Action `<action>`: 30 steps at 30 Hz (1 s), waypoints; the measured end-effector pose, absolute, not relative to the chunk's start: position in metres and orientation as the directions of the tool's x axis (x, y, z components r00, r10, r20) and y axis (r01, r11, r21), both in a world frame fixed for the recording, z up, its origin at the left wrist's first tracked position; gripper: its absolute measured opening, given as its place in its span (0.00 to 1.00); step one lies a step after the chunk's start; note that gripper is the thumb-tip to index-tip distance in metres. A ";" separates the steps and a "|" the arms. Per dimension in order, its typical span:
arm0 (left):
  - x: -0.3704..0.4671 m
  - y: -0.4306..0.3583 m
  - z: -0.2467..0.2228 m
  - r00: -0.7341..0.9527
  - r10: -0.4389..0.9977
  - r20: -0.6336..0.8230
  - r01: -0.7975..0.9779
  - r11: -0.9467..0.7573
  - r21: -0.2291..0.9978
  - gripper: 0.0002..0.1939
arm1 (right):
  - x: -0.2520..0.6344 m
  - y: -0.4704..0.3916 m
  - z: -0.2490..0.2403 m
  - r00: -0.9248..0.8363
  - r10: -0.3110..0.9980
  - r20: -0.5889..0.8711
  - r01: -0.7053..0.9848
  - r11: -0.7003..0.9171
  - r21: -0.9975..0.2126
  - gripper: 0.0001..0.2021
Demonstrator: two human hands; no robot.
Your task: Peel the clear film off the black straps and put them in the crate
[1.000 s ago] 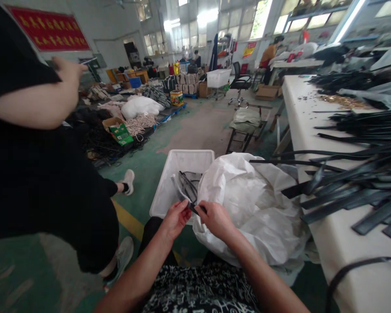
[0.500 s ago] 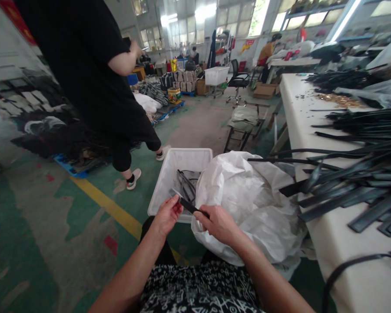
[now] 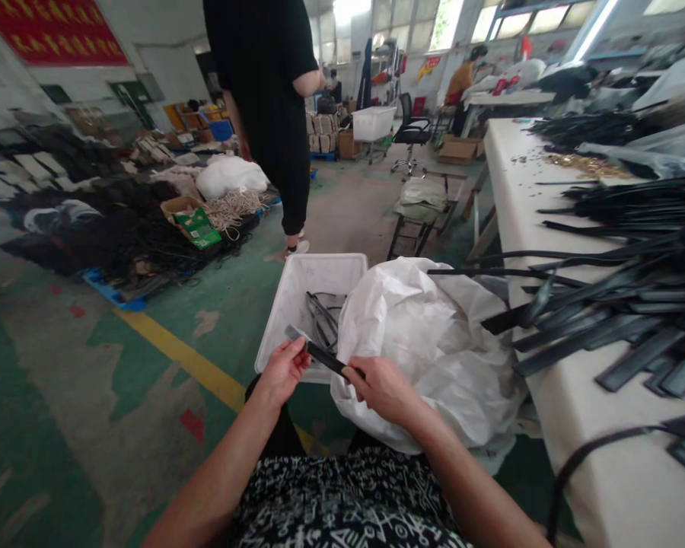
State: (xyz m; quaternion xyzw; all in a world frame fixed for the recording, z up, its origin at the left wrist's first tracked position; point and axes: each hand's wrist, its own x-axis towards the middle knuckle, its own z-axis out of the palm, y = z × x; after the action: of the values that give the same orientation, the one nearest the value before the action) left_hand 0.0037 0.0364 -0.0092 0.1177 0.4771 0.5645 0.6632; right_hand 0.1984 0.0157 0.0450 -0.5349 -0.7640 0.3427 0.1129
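A flat black strap (image 3: 326,358) runs between my two hands, over the near edge of a white plastic bin (image 3: 274,320). My left hand (image 3: 284,371) pinches its far end, where a pale grey tip sticks out past the thumb. Around the near end my right hand (image 3: 380,387) is closed, with the fingers curled over it. Several black strips (image 3: 323,316) lie inside the bin below. Just right of the bin, close to my right hand, bulges a large white sack (image 3: 428,342).
To the right, a long pale table (image 3: 548,243) carries piles of black straps (image 3: 622,320), some overhanging its edge. A person in black (image 3: 268,114) stands beyond the bin. A stool (image 3: 419,205) stands ahead; a loaded blue pallet (image 3: 114,293) is at left.
The person in black has walked away from me, further into the room. My view has shifted slightly; both hands keep the same hold on the strap.
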 end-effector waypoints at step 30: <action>0.019 0.085 0.027 0.336 0.925 -0.177 0.336 0.057 0.940 0.19 | 0.276 0.042 -0.050 0.028 0.902 -0.432 0.922 -0.190 -0.337 0.11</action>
State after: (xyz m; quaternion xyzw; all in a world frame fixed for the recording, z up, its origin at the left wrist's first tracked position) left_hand 0.0189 0.0848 0.0275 0.6266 0.5034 0.2806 0.5246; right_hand 0.2756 0.0415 -0.0496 -0.7168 -0.6361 0.2852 -0.0180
